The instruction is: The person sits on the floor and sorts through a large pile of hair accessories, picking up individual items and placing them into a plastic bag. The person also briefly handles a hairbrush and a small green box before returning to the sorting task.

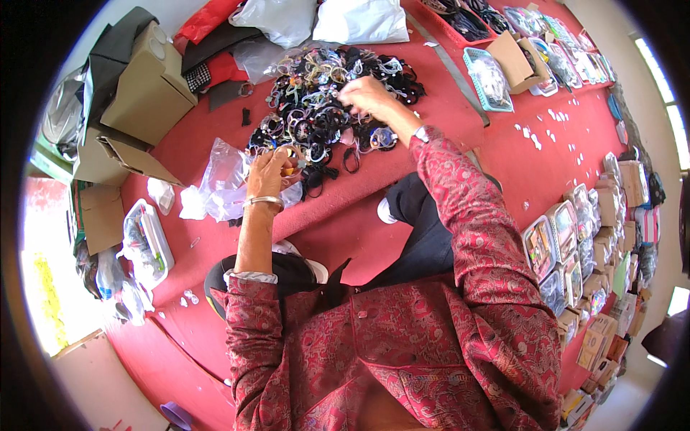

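Observation:
A big loose heap of hair ties (309, 108), mostly black with grey, white and coloured ones among them, lies on the red floor covering in front of me. My left hand (269, 174) is at the heap's near left edge, fingers curled around a few hair ties with pale and yellow bits showing. Over the upper right part of the heap is my right hand (365, 97), its fingers closed together and pointing left; what they pinch, if anything, is too small to make out. A clear plastic bag (223, 176) lies just left of my left hand.
Cardboard boxes (147, 86) stand at the left, above a white basket (169, 244) of packets. White bags (359, 21) lie beyond the heap. At the far right are a light blue basket (471, 61), an open carton (514, 61) and rows of filled trays (539, 248).

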